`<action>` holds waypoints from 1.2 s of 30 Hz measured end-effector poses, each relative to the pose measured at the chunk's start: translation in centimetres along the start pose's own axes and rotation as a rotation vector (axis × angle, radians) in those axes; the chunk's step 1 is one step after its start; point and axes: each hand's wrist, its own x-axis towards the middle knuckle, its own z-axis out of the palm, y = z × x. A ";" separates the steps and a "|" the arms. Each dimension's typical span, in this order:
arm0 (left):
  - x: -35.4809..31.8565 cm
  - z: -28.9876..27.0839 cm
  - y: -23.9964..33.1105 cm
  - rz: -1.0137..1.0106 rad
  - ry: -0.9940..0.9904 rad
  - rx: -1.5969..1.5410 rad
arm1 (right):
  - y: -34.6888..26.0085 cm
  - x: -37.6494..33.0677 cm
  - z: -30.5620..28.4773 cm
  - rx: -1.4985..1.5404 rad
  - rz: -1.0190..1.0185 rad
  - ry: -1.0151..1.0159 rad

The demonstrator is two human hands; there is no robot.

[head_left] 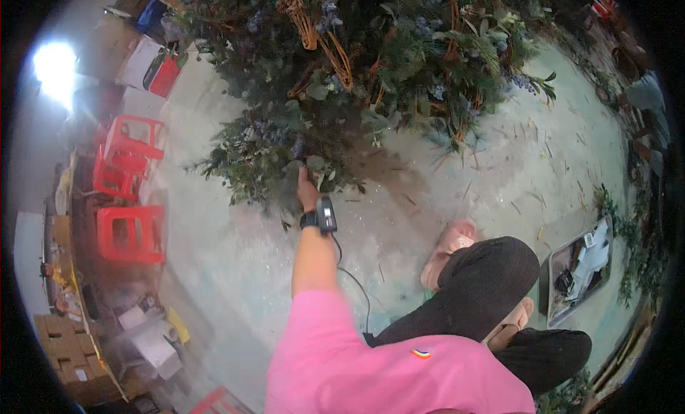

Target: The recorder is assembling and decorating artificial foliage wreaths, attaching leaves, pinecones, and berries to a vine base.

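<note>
L hand in foliage, floor-level arrangement.

Left hand reaches fwd into low edge of the greenery arrangement, fingers buried in leaves, so grip can't be told; prob. there to reach a stem inside. Wrist device w/ cable strapped on. Right hand not in view. Arrangement sits on concrete floor, long axis running left-right, sprigs splaying outward. Red stools at floor's left edge.

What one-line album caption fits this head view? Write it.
A left hand reaches into a big arrangement of green leaves and purple flowers on a littered floor.
</note>
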 end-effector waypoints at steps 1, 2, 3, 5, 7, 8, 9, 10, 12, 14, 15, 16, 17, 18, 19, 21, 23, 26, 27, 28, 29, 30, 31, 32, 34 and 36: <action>-0.1 -0.7 1.3 -0.420 -0.103 0.180 | -0.3 0.8 0.6 0.016 -0.009 -0.010; 0.4 -1.4 7.0 -0.413 -0.114 0.167 | 0.3 0.6 1.0 0.029 0.002 -0.012; 0.7 -2.1 12.6 -0.673 0.095 -0.659 | 0.8 0.3 1.2 0.040 0.013 -0.015; -0.8 -5.1 16.4 -0.835 0.365 -1.469 | 0.8 1.0 2.5 0.081 -0.009 -0.039; -3.7 -9.5 17.6 -0.861 0.429 -1.444 | 0.2 1.7 3.6 0.129 -0.045 -0.056; -5.0 -11.6 18.4 -0.933 0.450 -1.424 | -2.8 1.9 3.8 0.287 -0.117 -0.010; -5.9 -12.9 18.8 -0.932 0.520 -1.312 | -7.0 1.7 2.9 0.442 -0.177 0.041; -6.6 -14.5 19.1 -0.928 0.593 -1.200 | -10.6 1.8 1.8 0.471 -0.173 0.002; -7.3 -17.1 19.8 -0.839 0.662 -1.085 | -12.2 3.4 1.9 0.556 -0.171 0.009; -7.9 -20.4 20.6 -0.723 0.606 -0.978 | -12.7 6.9 1.9 0.531 -0.245 -0.009; -8.2 -22.1 20.7 -0.609 0.548 -0.867 | -14.3 8.9 0.7 0.438 -0.305 -0.060; -8.7 -23.7 20.1 -0.551 0.428 -0.909 | -18.1 9.5 -1.8 0.265 -0.317 -0.150; -7.9 -24.0 22.6 -0.593 0.401 -0.867 | -21.5 8.4 -2.1 0.116 -0.585 0.341; -7.1 -24.5 25.5 -0.634 0.369 -0.826 | -24.4 7.4 -4.5 0.238 -0.625 0.150; -6.9 -25.5 25.9 -0.587 0.262 -0.735 | -26.5 7.6 -5.4 0.220 -0.757 0.202; -5.6 -26.3 29.1 -0.543 0.129 -0.553 | -34.5 1.4 -9.1 0.399 -0.838 0.183; -4.8 -28.6 33.0 -0.450 -0.040 -0.396 | -39.6 -1.5 -10.0 0.451 -1.018 0.217; -3.1 -31.4 37.3 -0.413 -0.100 -0.528 | -42.5 -2.5 -8.9 0.435 -1.247 0.268; -3.0 -32.2 37.0 -0.407 0.010 -0.602 | -43.4 -2.6 -7.8 0.464 -1.227 0.190; -3.3 -31.8 41.9 -0.231 -0.275 -0.428 | -43.7 -3.1 -6.9 0.481 -1.180 0.119; -3.9 -33.5 42.2 -0.122 -0.263 -0.359 | -43.8 -3.5 -6.3 0.479 -1.193 0.038; -4.6 -35.3 42.3 -0.011 -0.249 -0.290 | -43.7 -3.8 -5.7 0.477 -1.206 -0.041; -5.4 -36.0 43.9 0.203 -0.219 -0.102 | -44.1 -4.1 -4.9 0.415 -1.182 -0.096; -4.9 -35.2 45.7 0.432 -0.205 0.061 | -43.4 -3.6 -3.6 0.351 -1.118 -0.149; -4.6 -36.4 48.3 0.413 -0.233 -0.058 | -41.0 -2.5 -1.2 0.424 -0.993 -0.453; -3.7 -36.6 50.4 0.453 -0.519 -0.460 | -40.1 -2.3 -0.5 0.209 -0.848 -0.814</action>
